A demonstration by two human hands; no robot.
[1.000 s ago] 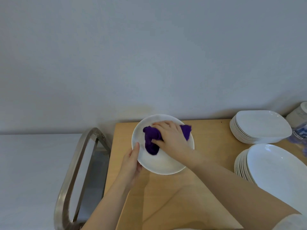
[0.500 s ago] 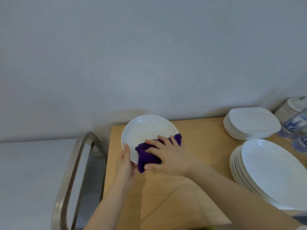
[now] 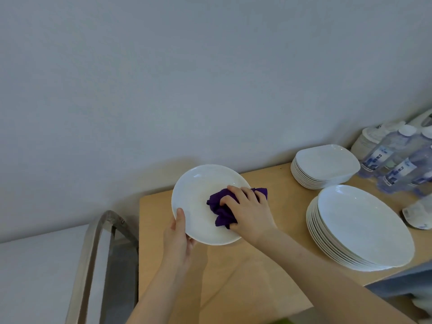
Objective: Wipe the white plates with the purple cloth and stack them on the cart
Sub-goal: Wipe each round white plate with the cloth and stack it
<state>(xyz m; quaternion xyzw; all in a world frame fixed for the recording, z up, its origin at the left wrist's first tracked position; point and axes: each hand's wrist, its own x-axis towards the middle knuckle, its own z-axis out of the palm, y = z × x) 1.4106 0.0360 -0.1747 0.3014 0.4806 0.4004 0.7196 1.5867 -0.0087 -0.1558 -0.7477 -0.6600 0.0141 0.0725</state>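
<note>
A round white plate (image 3: 196,197) is held tilted above the left end of the wooden table (image 3: 236,281). My left hand (image 3: 178,239) grips its lower left rim, thumb on the face. My right hand (image 3: 247,211) presses a bunched purple cloth (image 3: 221,208) against the plate's right half, fingers curled over the cloth. A stack of round white plates (image 3: 360,228) and a stack of squarish white plates (image 3: 325,164) sit on the table to the right.
A metal cart handle (image 3: 93,256) stands left of the table, below it. Water bottles (image 3: 397,160) and a white container (image 3: 367,141) crowd the far right corner by the wall. The grey wall runs right behind the table.
The cloth and my right hand have slid from the plate's lower edge up onto its right half. The view has shifted left, so the stacks sit further right with bottles in sight.
</note>
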